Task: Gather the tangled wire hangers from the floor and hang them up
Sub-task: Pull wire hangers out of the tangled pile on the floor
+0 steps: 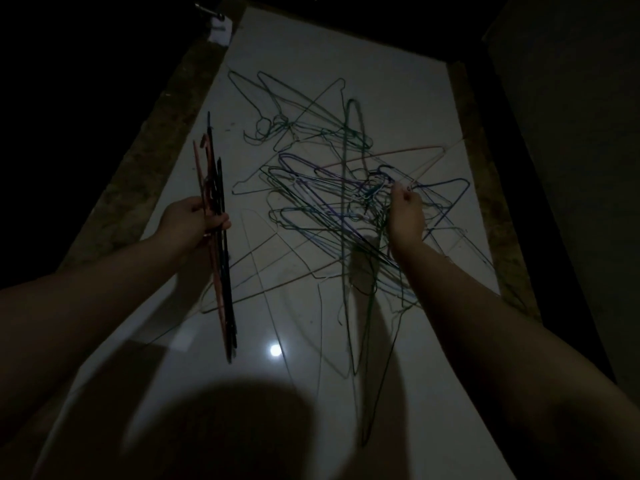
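Note:
A tangle of thin wire hangers (322,174), green, blue, purple and pale pink, lies spread over the glossy white floor (298,46). My left hand (190,221) grips a bundle of several hangers (218,244), red and black, held edge-on and nearly upright at the left of the pile. My right hand (407,216) reaches into the right side of the tangle and pinches the hook end of hangers there; some wires hang down from it toward me. The light is dim.
Rough brownish borders (166,133) run along both sides of the white floor. A dark wall (571,168) stands at the right. A small white object with a metal piece (218,29) sits at the far left corner. A lamp's reflection (275,349) glints near me.

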`<state>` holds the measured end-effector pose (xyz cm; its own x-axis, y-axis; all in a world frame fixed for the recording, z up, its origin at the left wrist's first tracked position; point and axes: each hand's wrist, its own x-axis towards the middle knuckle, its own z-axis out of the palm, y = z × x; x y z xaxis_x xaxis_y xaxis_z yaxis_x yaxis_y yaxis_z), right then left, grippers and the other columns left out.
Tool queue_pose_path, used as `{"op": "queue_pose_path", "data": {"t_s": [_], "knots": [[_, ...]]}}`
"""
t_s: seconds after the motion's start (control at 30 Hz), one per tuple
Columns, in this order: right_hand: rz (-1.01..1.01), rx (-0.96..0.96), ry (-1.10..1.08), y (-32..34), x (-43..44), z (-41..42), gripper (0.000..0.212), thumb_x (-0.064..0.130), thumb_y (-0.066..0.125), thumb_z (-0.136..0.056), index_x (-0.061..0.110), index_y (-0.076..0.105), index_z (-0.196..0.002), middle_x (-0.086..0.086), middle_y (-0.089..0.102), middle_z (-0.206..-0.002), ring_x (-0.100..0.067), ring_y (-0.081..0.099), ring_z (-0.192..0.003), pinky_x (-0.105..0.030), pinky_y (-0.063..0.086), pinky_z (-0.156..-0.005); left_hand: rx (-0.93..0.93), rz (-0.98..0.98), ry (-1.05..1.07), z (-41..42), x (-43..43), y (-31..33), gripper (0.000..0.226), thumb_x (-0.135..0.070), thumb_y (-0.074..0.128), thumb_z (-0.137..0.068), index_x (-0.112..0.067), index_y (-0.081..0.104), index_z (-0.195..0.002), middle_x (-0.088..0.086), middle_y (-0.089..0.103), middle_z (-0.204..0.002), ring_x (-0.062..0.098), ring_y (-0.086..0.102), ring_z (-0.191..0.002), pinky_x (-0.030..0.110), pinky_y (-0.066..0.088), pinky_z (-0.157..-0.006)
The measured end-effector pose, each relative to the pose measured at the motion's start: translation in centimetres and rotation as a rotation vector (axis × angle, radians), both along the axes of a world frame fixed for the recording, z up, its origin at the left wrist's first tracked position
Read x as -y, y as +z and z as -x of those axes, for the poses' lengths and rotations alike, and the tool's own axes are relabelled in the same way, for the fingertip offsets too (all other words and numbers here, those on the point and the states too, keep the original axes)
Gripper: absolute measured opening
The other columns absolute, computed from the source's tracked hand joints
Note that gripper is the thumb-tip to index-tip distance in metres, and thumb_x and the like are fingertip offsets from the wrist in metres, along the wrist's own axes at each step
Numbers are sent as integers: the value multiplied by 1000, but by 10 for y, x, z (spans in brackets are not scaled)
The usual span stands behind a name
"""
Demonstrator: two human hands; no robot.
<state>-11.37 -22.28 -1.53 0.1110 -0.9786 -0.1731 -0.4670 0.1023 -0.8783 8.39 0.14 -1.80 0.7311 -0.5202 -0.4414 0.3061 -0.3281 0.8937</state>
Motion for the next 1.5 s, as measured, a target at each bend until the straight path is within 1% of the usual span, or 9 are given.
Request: {"op": "queue_pose_path", "data": {"t_s": [0.2, 0.4, 0.5, 0.6, 0.77, 0.97, 1.27, 1.37, 1.5], "knots": [[-28, 65, 130, -14, -1, -12, 53, 44, 53, -93, 7, 43, -129, -11, 51, -128, -21, 49, -114, -24, 35, -86, -12, -17, -2, -8, -3, -8, 25, 3, 58, -87, -21, 55, -81, -9, 67, -61, -1, 64, -58, 25, 50, -70], [-107, 99, 193, -27, -2, -17, 55, 33, 59, -92, 7, 40, -136, -13, 47, -135, -26, 46, -123, -26, 36, -90, -19, -17, -21, -20, -10, -18, 20, 0, 59, -86, -12, 56, -102, 1, 63, -84, 2, 67, -65, 34, 48, -78], [-113, 91, 221, -34, -3, -14, 46, 16, 63, -91, 2, 46, -131, -20, 53, -125, -32, 53, -115, -28, 42, -86, -23, -24, -6, -22, -11, -21, 24, 0, 56, -88, -10, 54, -110, -1, 64, -86, 3, 65, -70, 25, 47, -68], [-112, 123, 183, -45, -1, -11, 7, 15, 63, -90, 12, 58, -94, -12, 61, -94, -26, 58, -86, -34, 46, -77, -35, -25, -1, -23, -11, -22, 21, 0, 55, -89, -12, 54, -107, -2, 63, -86, -2, 65, -63, 18, 48, -56], [-68, 1, 198, -54, 0, -10, 28, 18, 58, -93, 21, 50, -66, 3, 51, -67, -9, 47, -64, -28, 40, -70, -28, -34, -4, -25, -7, -26, 25, 0, 54, -89, -11, 53, -112, -2, 64, -88, 6, 63, -78, 27, 45, -70], [41, -98, 241, -58, 2, -11, 13, 18, 55, -95, 6, 59, -94, -4, 55, -79, -19, 52, -78, -23, 37, -69, -13, -32, -7, -22, 0, -25, 24, 1, 52, -90, -22, 54, -86, -5, 62, -83, 1, 62, -70, 27, 46, -69], [-52, 70, 252, -77, 12, 3, 28, -1, 51, -92, 7, 60, -117, -8, 60, -103, -24, 57, -99, -45, 49, -92, -15, -20, -5, -20, 3, -24, 21, 0, 49, -92, -16, 51, -106, -4, 63, -88, 6, 62, -82, 26, 45, -71], [-67, 62, 337, -75, 14, 9, 52, -18, 35, -86, 4, 52, -131, -16, 52, -133, -23, 51, -120, -35, 49, -94, -6, -20, -11, -18, 4, -22, 19, 0, 47, -92, -15, 52, -103, -3, 63, -89, 7, 62, -84, 27, 46, -73], [97, -123, 507, -75, 16, 19, 63, -20, 35, -83, 9, 47, -137, -12, 47, -137, -19, 48, -121, -18, 45, -86, -3, -25, -39, -19, 4, -21, 17, 0, 50, -91, -15, 56, -95, -2, 63, -91, 6, 62, -83, 26, 46, -71]]}}
